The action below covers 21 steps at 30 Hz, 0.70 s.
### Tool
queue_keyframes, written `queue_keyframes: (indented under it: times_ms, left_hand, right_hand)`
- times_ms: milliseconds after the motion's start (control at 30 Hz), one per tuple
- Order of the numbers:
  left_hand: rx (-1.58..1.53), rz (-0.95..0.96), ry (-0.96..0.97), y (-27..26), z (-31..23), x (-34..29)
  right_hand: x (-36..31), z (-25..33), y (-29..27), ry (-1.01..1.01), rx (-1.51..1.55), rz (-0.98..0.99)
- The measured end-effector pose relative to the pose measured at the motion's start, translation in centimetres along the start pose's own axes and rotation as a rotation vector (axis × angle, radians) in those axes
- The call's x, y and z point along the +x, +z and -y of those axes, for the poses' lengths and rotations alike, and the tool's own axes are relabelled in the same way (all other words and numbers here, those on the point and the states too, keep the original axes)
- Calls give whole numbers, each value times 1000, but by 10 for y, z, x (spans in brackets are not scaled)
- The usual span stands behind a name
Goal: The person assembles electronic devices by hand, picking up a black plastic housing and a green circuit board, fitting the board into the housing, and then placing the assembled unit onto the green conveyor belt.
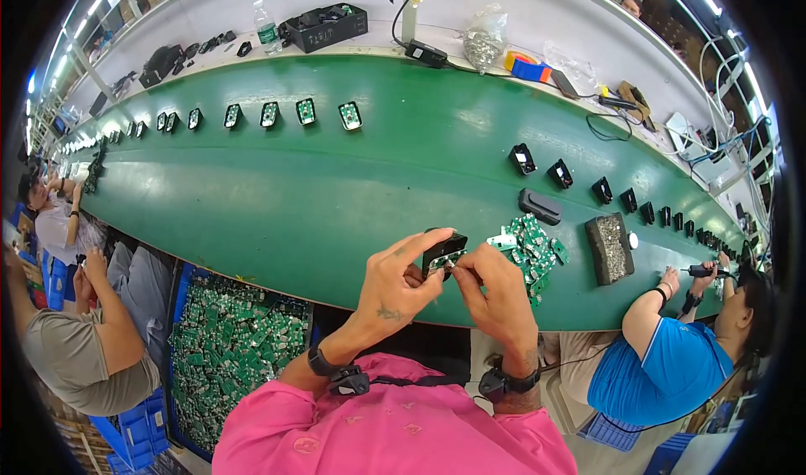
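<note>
My left hand is closed around a small black plastic housing, near the front edge of the green bench. At the housing's open side sits a small green circuit board. The fingers of my right hand pinch at the right end of this board. Just beyond my right hand lies a loose pile of green circuit boards. Behind that pile rests a long black case. My fingertips partly hide how far the board sits inside the housing.
Black housings form a row on the right; others with boards inside line the far left. A foam block stands right of the pile. A blue-rimmed bin of boards is below left. Co-workers sit left and right.
</note>
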<state>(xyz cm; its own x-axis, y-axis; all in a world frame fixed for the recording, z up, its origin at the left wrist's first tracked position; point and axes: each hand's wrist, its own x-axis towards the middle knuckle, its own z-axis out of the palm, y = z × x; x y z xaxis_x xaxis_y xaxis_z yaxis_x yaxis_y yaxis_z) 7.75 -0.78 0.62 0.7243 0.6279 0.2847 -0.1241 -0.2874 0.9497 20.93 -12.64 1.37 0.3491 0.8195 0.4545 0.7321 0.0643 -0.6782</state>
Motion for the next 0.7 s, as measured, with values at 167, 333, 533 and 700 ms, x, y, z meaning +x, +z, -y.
queue_keyframes:
  times_ms: [167, 333, 533, 700]
  left_hand:
    - [108, 123, -70, -9, -8, 1]
    - [216, 150, 55, -8, 2, 1]
    - [280, 212, 85, -14, -6, 4]
    - [297, 182, 133, -12, 0, 2]
  right_hand:
    - [1, 7, -9, 2, -58, 135]
    - [2, 9, -12, 17, -130, 225]
    - [7, 4, -17, 3, -64, 294]
    - [6, 5, -11, 31, -36, 240]
